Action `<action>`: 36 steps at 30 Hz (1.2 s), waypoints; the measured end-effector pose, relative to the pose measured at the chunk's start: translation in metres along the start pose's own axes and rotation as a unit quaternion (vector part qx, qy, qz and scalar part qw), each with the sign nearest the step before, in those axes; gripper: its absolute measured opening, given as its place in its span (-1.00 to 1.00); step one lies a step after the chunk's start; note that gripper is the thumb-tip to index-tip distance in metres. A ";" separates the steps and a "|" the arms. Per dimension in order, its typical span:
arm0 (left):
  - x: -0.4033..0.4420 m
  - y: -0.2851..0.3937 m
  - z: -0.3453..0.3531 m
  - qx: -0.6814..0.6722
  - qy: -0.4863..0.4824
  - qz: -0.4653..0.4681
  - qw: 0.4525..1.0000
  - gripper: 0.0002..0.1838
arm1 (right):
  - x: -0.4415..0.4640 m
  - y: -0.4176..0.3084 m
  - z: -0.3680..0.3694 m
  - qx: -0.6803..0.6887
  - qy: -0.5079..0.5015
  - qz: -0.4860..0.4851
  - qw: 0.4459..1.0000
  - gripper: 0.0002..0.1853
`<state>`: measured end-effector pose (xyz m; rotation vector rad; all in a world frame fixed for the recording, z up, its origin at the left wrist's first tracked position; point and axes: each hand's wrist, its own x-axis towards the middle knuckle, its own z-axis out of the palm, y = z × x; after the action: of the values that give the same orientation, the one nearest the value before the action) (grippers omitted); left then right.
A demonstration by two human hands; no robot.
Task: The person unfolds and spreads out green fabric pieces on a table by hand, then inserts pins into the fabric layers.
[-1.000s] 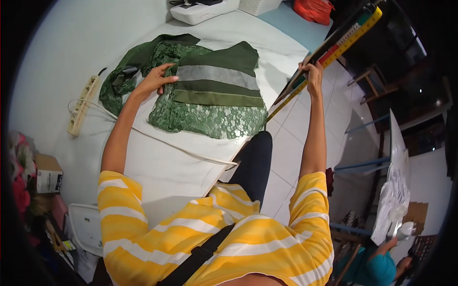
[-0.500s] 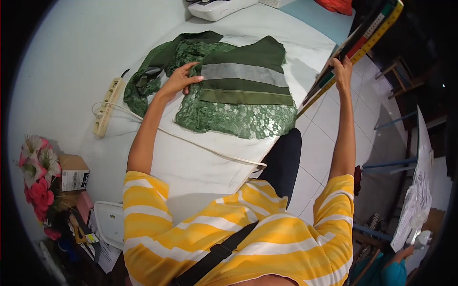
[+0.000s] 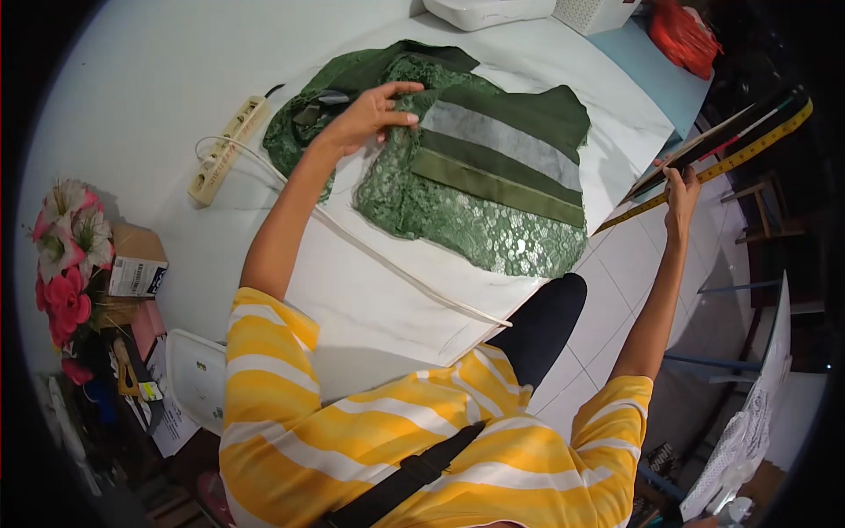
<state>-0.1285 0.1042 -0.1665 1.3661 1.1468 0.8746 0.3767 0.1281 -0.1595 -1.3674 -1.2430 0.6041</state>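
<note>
The yellow-and-white striped shirt (image 3: 370, 440) fills the lower centre, before the marble-patterned table (image 3: 370, 352). On the table, upper centre, lies green lace fabric (image 3: 493, 242) with a plain cloth panel (image 3: 497, 194) over it; the lace looks light, soft and easily snagged, so best held by the firmer panel. The left hand's (image 3: 374, 116) grip is loosely parted over the lace; at upper right, the right hand's (image 3: 682, 195) is closed around a flexible-looking yellow measuring tape (image 3: 748, 153) and slender, probably stiff strips (image 3: 744, 129).

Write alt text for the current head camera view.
A person's left hand touches green lace fabric with a grey band, lying on a white table. The right hand grips long thin strips, including a yellow measuring tape.
</note>
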 end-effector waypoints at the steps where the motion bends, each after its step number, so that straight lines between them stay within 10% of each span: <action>1: 0.003 0.002 0.002 0.009 0.005 0.012 1.000 -0.39 | -0.003 0.003 -0.004 0.006 0.006 0.017 1.000 -0.81; 22: -0.001 0.001 0.008 0.137 -0.018 0.038 0.990 -0.18 | -0.078 0.016 0.018 -0.245 0.133 -0.095 0.956 -0.62; 31: -0.001 0.015 0.002 0.066 -0.025 -0.156 0.985 -0.16 | -0.169 -0.032 0.099 -0.319 0.002 -0.109 0.941 -0.79; 36: 0.006 -0.010 0.015 0.107 -0.072 0.048 0.990 -0.12 | -0.163 -0.030 0.102 -0.354 -0.052 -0.124 0.926 -0.88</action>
<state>-0.1139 0.1053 -0.1791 1.6451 1.0930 0.7231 0.2254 0.0140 -0.2042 -1.7293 -1.7901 0.0288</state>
